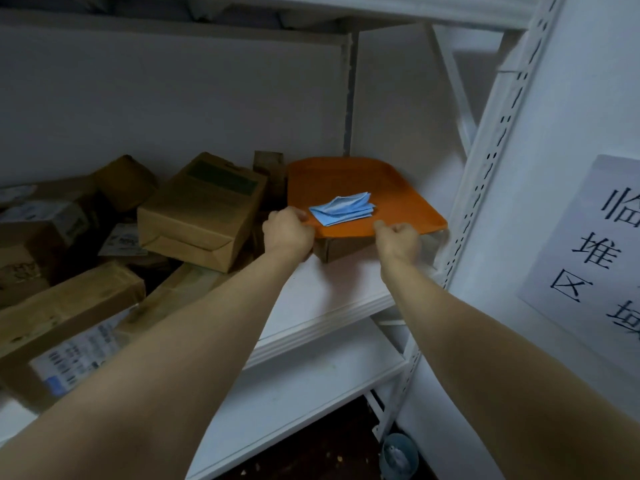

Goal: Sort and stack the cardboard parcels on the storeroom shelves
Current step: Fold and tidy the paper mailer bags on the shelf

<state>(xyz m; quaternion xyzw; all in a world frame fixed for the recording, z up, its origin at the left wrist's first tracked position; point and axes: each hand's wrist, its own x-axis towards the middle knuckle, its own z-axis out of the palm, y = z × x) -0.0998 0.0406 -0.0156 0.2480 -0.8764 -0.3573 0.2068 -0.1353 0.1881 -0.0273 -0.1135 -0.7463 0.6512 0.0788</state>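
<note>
An orange tray (388, 188) lies on top of a small cardboard parcel (341, 249) at the right end of the white shelf (332, 299). A folded blue cloth (341, 209) sits on the tray. My left hand (287, 233) grips the tray's near left edge, and my right hand (398, 242) pinches its near right edge. To the left, several cardboard parcels lie in a loose heap, among them a large tan box (204, 213) and a long flat box (65, 306) with a printed label.
A white slotted upright (491, 161) stands just right of the tray. A paper sign (595, 247) with black characters hangs on the right wall. A lower white shelf (298, 396) runs beneath. A small grey can (398, 455) stands on the dark floor.
</note>
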